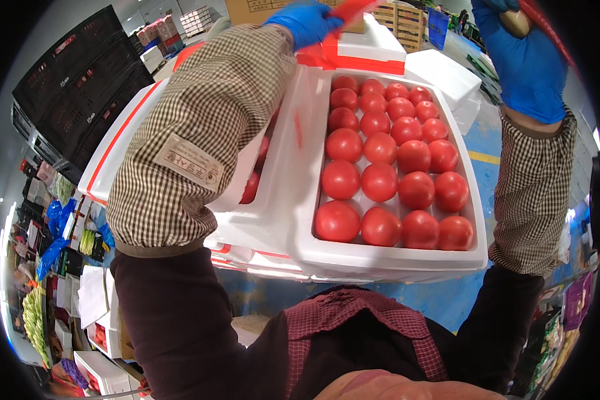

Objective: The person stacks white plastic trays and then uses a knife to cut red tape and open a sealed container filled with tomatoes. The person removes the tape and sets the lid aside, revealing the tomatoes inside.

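Observation:
A white foam box (pixel 473 227) filled with rows of red tomatoes (pixel 380 183) sits in front of me, uncovered. My left hand (pixel 307 25), in a blue glove, reaches over the far side of the boxes. Its fingers are closed on a strip of red tape (pixel 352 9), which is blurred. My right hand (pixel 525 67), also blue-gloved, is raised beyond the box's right side. It grips what looks like a roll of red tape (pixel 547 25), with a tan core showing; the picture's dark rim cuts off part of it. Under my left forearm lies another tomato box, partly hidden.
Black plastic crates (pixel 80 80) are stacked at the far left. Behind the tomatoes stand a white foam box with red tape (pixel 373 47) and a cardboard box (pixel 260 11). A white foam lid or box (pixel 443 77) lies to the right. Vegetables (pixel 35 327) line the left edge.

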`<state>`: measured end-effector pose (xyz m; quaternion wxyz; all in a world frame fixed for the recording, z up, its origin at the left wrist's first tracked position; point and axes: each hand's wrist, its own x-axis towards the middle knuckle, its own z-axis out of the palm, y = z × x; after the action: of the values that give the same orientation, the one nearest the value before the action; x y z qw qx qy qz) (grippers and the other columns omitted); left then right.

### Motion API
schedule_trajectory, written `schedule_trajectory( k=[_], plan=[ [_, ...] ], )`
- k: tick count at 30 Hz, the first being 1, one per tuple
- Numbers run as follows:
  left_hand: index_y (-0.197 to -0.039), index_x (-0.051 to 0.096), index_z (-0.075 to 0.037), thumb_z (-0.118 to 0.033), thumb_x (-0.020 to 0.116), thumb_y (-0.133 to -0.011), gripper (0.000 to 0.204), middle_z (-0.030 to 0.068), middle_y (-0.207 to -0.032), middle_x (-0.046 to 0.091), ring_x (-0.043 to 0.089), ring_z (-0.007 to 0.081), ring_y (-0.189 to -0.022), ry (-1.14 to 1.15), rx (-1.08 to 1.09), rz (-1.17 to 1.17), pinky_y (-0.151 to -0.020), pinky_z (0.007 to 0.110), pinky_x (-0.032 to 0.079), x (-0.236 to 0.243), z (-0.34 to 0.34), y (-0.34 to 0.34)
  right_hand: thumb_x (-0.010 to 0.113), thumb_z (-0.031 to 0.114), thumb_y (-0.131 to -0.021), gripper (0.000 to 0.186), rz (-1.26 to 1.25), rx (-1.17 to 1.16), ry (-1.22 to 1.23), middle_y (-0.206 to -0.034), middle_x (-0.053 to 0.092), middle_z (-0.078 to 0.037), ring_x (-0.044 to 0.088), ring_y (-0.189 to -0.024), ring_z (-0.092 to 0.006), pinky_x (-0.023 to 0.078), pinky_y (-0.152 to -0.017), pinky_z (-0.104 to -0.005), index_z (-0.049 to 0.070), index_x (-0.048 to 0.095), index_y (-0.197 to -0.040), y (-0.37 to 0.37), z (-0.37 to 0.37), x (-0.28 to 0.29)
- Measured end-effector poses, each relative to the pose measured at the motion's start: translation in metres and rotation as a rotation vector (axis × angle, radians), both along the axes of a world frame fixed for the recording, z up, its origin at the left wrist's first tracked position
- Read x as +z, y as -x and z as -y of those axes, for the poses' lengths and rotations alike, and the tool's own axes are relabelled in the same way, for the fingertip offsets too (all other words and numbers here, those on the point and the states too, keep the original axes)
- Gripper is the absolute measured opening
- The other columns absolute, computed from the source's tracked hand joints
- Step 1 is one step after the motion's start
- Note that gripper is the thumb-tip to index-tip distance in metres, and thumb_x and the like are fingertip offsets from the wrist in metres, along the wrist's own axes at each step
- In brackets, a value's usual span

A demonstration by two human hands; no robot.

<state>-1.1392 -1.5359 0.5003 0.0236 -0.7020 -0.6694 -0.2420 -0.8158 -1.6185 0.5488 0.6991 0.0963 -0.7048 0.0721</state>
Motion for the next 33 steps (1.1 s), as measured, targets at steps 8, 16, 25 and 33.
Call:
schedule_trajectory(
  k=[8, 16, 25, 33],
  plan=[
    [-0.095, 0.075, -0.007, -0.031, 0.058, -0.099, 0.029, 0.0134, -0.082, 0.073, 0.071, 0.0268, -0.068, -0.607, 0.167, 0.555, -0.060, 0.042, 0.059, 0.085, 0.041, 0.131, 0.060, 0.027, -0.105, 0.033, 0.357, -0.643, 0.076, -0.117, 0.069, -0.012, 0.069, -0.101, -0.0247, 0.058, -0.087, -0.0305, 0.007, 0.063, -0.131, -0.028, -0.114, -0.084],
    [-0.109, 0.072, -0.006, -0.025, 0.059, -0.100, 0.025, 0.0093, -0.095, 0.072, 0.068, 0.0213, -0.084, -0.455, -0.066, 0.626, -0.074, 0.033, 0.057, 0.132, 0.118, 0.066, 0.065, 0.034, -0.101, 0.034, 0.461, 0.352, 1.143, -0.100, 0.067, -0.004, 0.052, -0.068, -0.0075, 0.046, -0.058, -0.0226, 0.008, 0.067, -0.124, 0.065, -0.067, -0.138],
    [-0.118, 0.070, 0.001, -0.015, 0.069, -0.093, 0.030, 0.0168, -0.108, 0.073, 0.068, 0.0233, -0.108, 0.022, 0.030, 0.307, -0.094, 0.035, 0.055, 0.121, 0.210, -0.023, 0.065, 0.032, -0.101, 0.024, 0.351, 0.661, 1.110, -0.083, 0.069, -0.005, 0.059, -0.060, -0.0107, 0.046, -0.048, -0.0256, 0.009, 0.065, -0.105, 0.174, -0.036, -0.077],
    [-0.157, 0.043, -0.019, -0.051, 0.081, -0.083, 0.089, 0.0139, -0.154, 0.050, 0.053, 0.0340, -0.139, -0.408, -0.219, 0.157, -0.114, 0.050, 0.045, 0.040, 0.370, 0.030, 0.059, 0.031, -0.103, 0.024, 0.439, 0.701, 1.064, -0.088, 0.068, -0.007, 0.057, -0.053, -0.0140, 0.043, -0.043, -0.0289, 0.008, 0.064, -0.108, 0.255, -0.023, -0.099]
  ],
)
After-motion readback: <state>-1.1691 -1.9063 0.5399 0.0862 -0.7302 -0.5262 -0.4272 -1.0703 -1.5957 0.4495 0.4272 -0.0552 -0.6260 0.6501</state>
